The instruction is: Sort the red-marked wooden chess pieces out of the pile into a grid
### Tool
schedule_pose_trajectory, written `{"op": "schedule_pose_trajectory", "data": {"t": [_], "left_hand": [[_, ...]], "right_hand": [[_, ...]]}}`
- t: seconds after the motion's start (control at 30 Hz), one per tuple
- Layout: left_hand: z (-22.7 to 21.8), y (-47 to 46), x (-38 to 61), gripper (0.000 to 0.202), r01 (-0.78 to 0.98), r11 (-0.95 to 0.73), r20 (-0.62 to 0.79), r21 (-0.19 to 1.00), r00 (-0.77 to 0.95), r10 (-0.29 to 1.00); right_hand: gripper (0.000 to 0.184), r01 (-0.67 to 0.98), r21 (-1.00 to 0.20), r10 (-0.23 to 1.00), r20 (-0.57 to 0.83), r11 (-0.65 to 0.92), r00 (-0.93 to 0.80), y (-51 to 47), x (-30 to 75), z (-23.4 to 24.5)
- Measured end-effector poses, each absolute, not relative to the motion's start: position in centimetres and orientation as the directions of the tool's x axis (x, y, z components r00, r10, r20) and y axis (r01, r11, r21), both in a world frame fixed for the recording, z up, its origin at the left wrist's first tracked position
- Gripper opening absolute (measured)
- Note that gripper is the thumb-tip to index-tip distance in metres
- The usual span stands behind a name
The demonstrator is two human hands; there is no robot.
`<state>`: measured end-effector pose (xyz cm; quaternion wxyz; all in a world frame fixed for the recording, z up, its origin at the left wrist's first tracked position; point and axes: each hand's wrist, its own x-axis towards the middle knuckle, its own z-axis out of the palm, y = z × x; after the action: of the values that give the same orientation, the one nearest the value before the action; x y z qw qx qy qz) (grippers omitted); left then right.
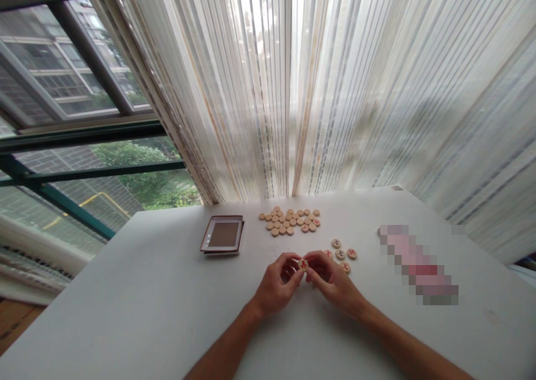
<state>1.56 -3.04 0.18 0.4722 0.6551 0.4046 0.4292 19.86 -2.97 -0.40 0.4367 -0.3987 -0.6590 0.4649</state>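
Note:
Between the fingertips of both hands is a round Chinese chess piece [303,265] with a red character facing me. My left hand [277,284] pinches its left side, and my right hand [333,282] pinches the right side. Just beyond the right hand lie several loose chess pieces [340,254] with red or dark characters showing; the hand partly covers one of them. Farther back, a cluster of pale wooden chess pieces [286,224] lies flat, most with blank faces up and a few with red marks.
A square box [206,236] with a brown inside and reddish rim sits left of the cluster on the white table [138,302]. A blurred-out pinkish long item [419,265] lies to the right. Striped sheer curtains [293,90] hang along the table's back edge, beside a window.

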Motion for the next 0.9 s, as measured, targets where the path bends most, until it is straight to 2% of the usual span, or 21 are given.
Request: {"op": "schedule_pose_trajectory", "data": {"t": [0.27,0.67,0.9], "left_hand": [[-0.13,-2.85,1.60,0.036,0.060,-0.149,0.125,0.987,0.299,0.946],[-0.46,-2.73,1.49,0.028,0.155,-0.208,0.167,0.966,0.242,0.956],[-0.54,-2.75,1.54,0.027,0.137,-0.181,0.143,0.974,0.247,0.958]], "right_hand": [[0.030,0.113,-0.964,0.930,0.195,0.240,-0.312,-3.06,19.72,-0.18],[0.023,0.194,-0.933,0.909,0.223,0.303,-0.352,-3.32,19.61,0.00],[0.019,0.238,-0.907,0.898,0.251,0.349,-0.361,-3.39,19.56,-0.18]]}}
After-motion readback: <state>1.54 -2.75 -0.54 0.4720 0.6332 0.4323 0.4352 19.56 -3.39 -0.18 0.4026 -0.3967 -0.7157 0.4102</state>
